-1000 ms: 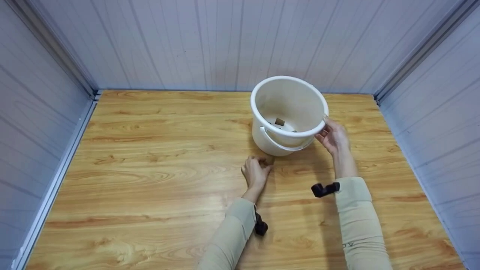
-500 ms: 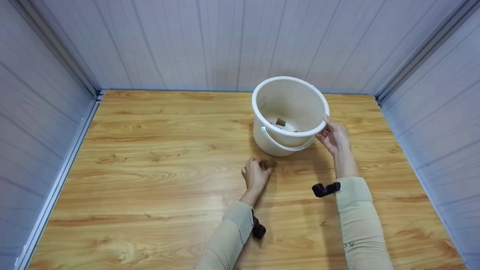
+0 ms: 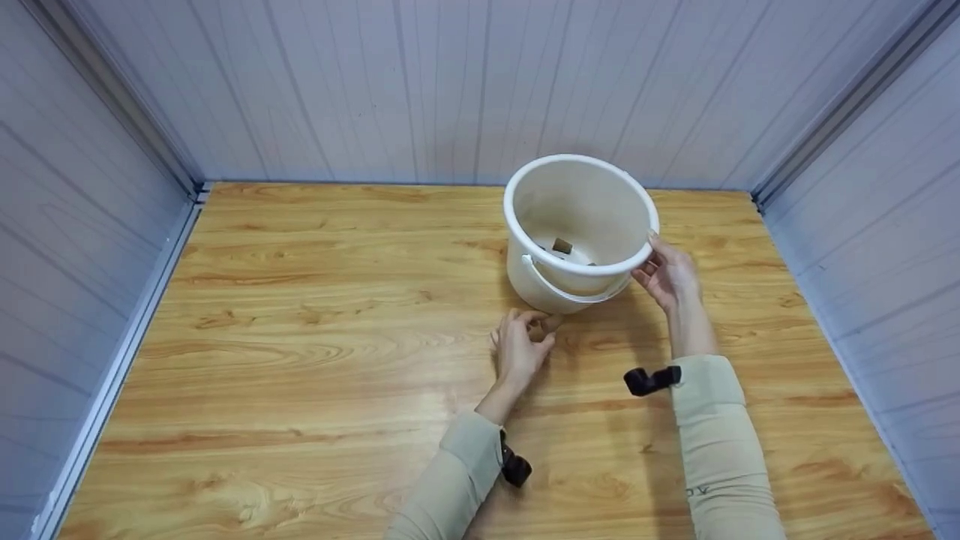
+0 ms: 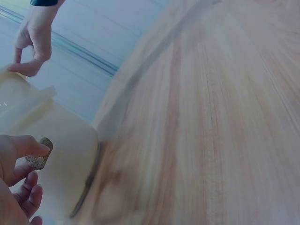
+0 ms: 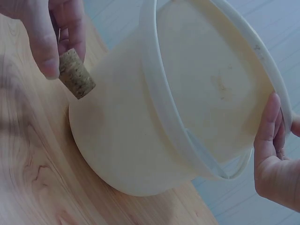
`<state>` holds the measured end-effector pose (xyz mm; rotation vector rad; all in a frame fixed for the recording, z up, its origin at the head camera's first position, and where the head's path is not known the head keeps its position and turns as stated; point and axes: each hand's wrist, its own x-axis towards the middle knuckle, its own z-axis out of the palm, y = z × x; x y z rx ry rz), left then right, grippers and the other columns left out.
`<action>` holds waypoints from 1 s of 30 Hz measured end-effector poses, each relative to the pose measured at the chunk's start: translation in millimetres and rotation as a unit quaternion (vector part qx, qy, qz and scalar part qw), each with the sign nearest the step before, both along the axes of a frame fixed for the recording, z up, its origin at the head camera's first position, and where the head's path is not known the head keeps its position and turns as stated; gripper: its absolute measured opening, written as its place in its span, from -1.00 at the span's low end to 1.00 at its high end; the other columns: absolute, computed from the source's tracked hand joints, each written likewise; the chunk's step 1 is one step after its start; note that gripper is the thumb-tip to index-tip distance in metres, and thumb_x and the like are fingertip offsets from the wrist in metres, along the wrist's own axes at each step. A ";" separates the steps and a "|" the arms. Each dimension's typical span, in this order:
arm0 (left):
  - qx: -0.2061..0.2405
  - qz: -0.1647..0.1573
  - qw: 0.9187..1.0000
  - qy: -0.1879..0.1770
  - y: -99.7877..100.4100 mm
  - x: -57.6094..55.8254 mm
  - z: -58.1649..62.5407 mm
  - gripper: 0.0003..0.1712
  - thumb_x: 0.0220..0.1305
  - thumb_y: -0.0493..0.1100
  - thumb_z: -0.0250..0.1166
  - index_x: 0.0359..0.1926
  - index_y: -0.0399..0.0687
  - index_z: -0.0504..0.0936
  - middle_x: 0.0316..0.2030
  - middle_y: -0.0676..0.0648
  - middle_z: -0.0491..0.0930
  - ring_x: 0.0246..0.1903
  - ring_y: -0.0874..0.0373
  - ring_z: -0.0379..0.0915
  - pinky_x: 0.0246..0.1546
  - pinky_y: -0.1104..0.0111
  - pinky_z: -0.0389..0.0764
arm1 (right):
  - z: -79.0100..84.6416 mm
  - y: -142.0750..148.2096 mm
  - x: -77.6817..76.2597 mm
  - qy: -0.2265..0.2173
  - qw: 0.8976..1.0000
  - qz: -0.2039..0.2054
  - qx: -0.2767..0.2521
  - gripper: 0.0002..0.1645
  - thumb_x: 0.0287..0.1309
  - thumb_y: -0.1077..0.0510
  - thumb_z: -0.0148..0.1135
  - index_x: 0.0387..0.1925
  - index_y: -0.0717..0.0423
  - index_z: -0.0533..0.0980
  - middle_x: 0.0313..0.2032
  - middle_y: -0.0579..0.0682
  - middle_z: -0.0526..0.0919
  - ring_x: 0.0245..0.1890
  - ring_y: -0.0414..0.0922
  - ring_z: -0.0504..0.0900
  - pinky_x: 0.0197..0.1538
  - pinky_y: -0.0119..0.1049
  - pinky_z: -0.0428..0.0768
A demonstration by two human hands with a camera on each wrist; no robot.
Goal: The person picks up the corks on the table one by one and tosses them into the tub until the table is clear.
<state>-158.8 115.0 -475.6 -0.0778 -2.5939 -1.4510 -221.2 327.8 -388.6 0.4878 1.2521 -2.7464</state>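
A white bucket (image 3: 536,281) stands on the wood-patterned surface, its handle hanging down at the front. With thumb and fingers, my right hand (image 3: 673,279) grips the bucket's rim on the right side. My left hand (image 3: 519,352) is just in front of the bucket's base and pinches a cork (image 5: 77,74) between thumb and fingertips. The cork is short, speckled brown and cylindrical; it overlaps the bucket's wall in both wrist views. Inside the bucket, a small brown piece (image 3: 562,246) lies on the bottom, with bits of others partly hidden by the near rim.
The wood-patterned surface (image 3: 300,337) is bounded by pale panel walls (image 3: 337,90) at the back and both sides. A metal strip (image 3: 120,360) runs along the left edge. Small black wrist cameras (image 3: 516,466) are worn at both cuffs.
My left hand has shifted slightly away from me and to the right, closer to the bucket's base. The right hand keeps its hold on the rim, and the bucket stays in place.
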 end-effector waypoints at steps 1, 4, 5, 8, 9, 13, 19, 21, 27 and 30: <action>0.003 -0.003 1.000 0.003 -0.5 1.5 1.4 -0.75 -0.17 -0.27 0.38 -0.33 -0.07 0.64 -0.43 0.02 0.42 -0.34 0.15 0.33 -0.23 0.24 0.15 | 0.1 -0.1 0.0 0.000 1.000 -0.001 0.004 -0.84 0.15 0.20 0.08 -0.36 0.27 0.43 -0.61 0.05 0.49 -0.65 -0.09 0.53 -0.56 -0.34 0.53; 0.016 -0.013 1.000 0.014 -2.8 5.8 6.4 -0.75 -0.17 -0.29 0.37 -0.33 -0.08 0.63 -0.43 0.04 0.42 -0.34 0.14 0.34 -0.24 0.25 0.15 | -0.2 0.4 0.1 0.001 1.000 0.001 0.000 -0.85 0.15 0.20 0.09 -0.36 0.27 0.43 -0.60 0.05 0.49 -0.64 -0.09 0.53 -0.56 -0.33 0.52; 0.023 -0.018 0.999 0.018 -3.9 7.2 8.6 -0.74 -0.18 -0.30 0.37 -0.33 -0.08 0.63 -0.43 0.05 0.42 -0.34 0.13 0.34 -0.24 0.25 0.15 | -0.3 0.6 0.0 0.002 1.000 0.001 -0.002 -0.84 0.14 0.20 0.09 -0.36 0.27 0.43 -0.59 0.06 0.49 -0.64 -0.09 0.53 -0.56 -0.33 0.53; 0.044 -0.030 0.998 0.029 -7.9 11.6 16.7 -0.73 -0.18 -0.32 0.37 -0.32 -0.10 0.63 -0.42 0.05 0.43 -0.34 0.12 0.36 -0.24 0.26 0.15 | -0.6 0.9 0.1 0.000 1.000 0.000 0.000 -0.84 0.13 0.19 0.11 -0.35 0.27 0.44 -0.59 0.06 0.50 -0.64 -0.09 0.53 -0.55 -0.34 0.53; 0.049 -0.033 0.998 0.031 -9.3 12.9 19.8 -0.73 -0.18 -0.32 0.37 -0.32 -0.10 0.63 -0.42 0.05 0.43 -0.34 0.13 0.36 -0.23 0.26 0.15 | -0.8 0.9 0.1 0.000 1.000 0.000 0.001 -0.84 0.13 0.19 0.11 -0.35 0.26 0.44 -0.58 0.05 0.50 -0.63 -0.09 0.53 -0.55 -0.34 0.53; 0.066 -0.048 0.996 0.041 -14.5 17.5 32.7 -0.72 -0.17 -0.34 0.38 -0.31 -0.12 0.62 -0.40 0.05 0.44 -0.33 0.15 0.35 -0.22 0.26 0.14 | -0.1 -0.2 1.2 0.007 1.000 -0.001 0.005 -0.83 0.15 0.19 0.08 -0.36 0.27 0.44 -0.60 0.06 0.51 -0.64 -0.09 0.53 -0.56 -0.35 0.53; 0.085 -0.059 0.992 0.069 -19.6 20.0 54.9 -0.73 -0.16 -0.34 0.37 -0.31 -0.14 0.62 -0.40 0.04 0.44 -0.33 0.12 0.35 -0.23 0.31 0.24 | 0.2 -1.5 0.6 0.007 1.000 -0.004 0.010 -0.82 0.17 0.19 0.06 -0.36 0.28 0.43 -0.60 0.07 0.51 -0.64 -0.09 0.54 -0.56 -0.34 0.53; 0.092 -0.065 0.991 0.078 -20.9 19.4 62.1 -0.73 -0.16 -0.35 0.37 -0.30 -0.16 0.62 -0.41 0.03 0.43 -0.34 0.10 0.36 -0.25 0.35 0.31 | 0.1 -1.7 0.4 0.002 1.000 -0.005 0.007 -0.82 0.17 0.19 0.07 -0.36 0.28 0.43 -0.59 0.07 0.51 -0.64 -0.08 0.54 -0.56 -0.34 0.53; 0.101 -0.074 0.987 0.101 -23.1 12.9 80.3 -0.73 -0.16 -0.37 0.36 -0.30 -0.21 0.61 -0.40 -0.05 0.43 -0.34 0.05 0.38 -0.30 0.44 0.37 | 0.9 -1.7 0.9 -0.004 1.000 -0.006 0.013 -0.83 0.17 0.18 0.06 -0.36 0.26 0.43 -0.57 0.07 0.51 -0.63 -0.08 0.54 -0.55 -0.35 0.52; 0.105 -0.081 0.984 0.118 -23.4 7.1 89.2 -0.73 -0.15 -0.37 0.36 -0.30 -0.22 0.62 -0.40 -0.09 0.44 -0.35 0.03 0.38 -0.30 0.43 0.38 | 1.1 -1.7 1.1 -0.003 1.000 -0.004 0.007 -0.83 0.18 0.19 0.05 -0.36 0.26 0.43 -0.56 0.07 0.51 -0.62 -0.08 0.54 -0.55 -0.34 0.52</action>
